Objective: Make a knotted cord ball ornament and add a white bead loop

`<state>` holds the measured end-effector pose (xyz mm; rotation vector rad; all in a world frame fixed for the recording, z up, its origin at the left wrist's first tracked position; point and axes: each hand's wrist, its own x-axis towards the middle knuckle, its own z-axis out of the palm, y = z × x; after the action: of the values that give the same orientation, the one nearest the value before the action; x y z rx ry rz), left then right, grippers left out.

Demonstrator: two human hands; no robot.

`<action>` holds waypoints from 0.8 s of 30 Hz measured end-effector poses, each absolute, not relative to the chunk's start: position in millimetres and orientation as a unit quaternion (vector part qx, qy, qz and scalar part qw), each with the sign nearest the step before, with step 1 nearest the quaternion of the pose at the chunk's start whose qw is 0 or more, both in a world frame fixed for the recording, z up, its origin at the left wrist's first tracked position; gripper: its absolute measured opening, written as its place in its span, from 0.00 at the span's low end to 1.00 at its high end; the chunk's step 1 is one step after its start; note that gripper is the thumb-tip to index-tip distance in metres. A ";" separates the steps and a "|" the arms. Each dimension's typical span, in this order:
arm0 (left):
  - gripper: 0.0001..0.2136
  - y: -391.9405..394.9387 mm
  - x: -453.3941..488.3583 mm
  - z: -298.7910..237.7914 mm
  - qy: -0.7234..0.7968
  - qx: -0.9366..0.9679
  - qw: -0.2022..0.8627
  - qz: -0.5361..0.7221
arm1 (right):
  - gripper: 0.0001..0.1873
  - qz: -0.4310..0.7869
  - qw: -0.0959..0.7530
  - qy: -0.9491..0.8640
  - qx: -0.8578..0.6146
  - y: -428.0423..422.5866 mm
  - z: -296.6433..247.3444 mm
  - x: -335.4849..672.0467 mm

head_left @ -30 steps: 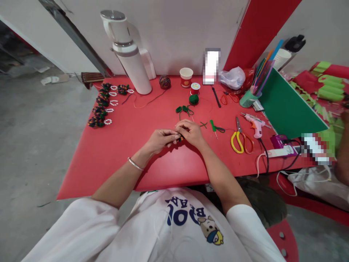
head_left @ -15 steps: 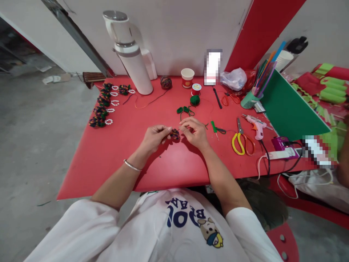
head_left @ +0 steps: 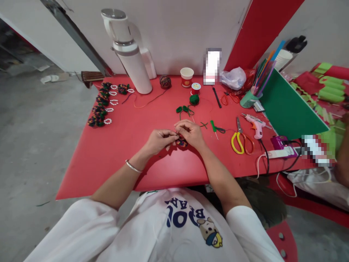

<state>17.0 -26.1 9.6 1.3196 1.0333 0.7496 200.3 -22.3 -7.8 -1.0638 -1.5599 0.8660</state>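
Observation:
My left hand (head_left: 159, 141) and my right hand (head_left: 191, 133) meet over the middle of the red table (head_left: 114, 156). Both pinch a small multicoloured yarn piece (head_left: 181, 142) between their fingertips, just above the tabletop. A silver bangle (head_left: 132, 166) sits on my left wrist. A green yarn ball (head_left: 194, 99) and a loose green cord knot (head_left: 184, 109) lie a little beyond my hands.
Several finished yarn-and-bead pieces (head_left: 102, 107) lie at the far left. A white flask (head_left: 128, 54), paper cup (head_left: 186, 77), dark yarn ball (head_left: 165, 81), yellow scissors (head_left: 239, 140), pink glue gun (head_left: 255, 124), green hook tool (head_left: 214, 127) and green board (head_left: 289, 103) stand around. Another person's arm (head_left: 343, 153) shows at the right edge.
Half a second ago my hands were apart with the yarn piece in the left. They have closed together again on the piece, slightly lower and nearer me.

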 end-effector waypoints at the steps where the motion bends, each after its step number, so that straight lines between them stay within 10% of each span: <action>1: 0.08 -26.7 18.0 8.7 0.454 0.600 0.564 0.340 | 0.18 0.371 0.509 -0.635 -0.446 -21.5 -9.7 199.5; 8: 0.03 -27.6 17.4 -6.1 0.467 0.704 0.353 0.403 | 0.25 0.539 0.463 -0.520 -0.474 -20.8 -18.3 190.6; 15: 0.03 -28.1 17.0 -7.1 0.489 0.682 0.344 0.421 | 0.24 0.378 0.470 -0.628 -0.491 -12.7 -27.9 195.6; 24: 0.12 -20.6 24.7 -5.0 0.489 0.435 0.624 0.428 | 0.11 0.127 0.511 -0.641 -0.558 -12.0 -21.1 216.4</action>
<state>24.7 -20.6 -5.0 0.9976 1.1218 0.9830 216.4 -12.0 -21.1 -1.3434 -1.5436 0.3049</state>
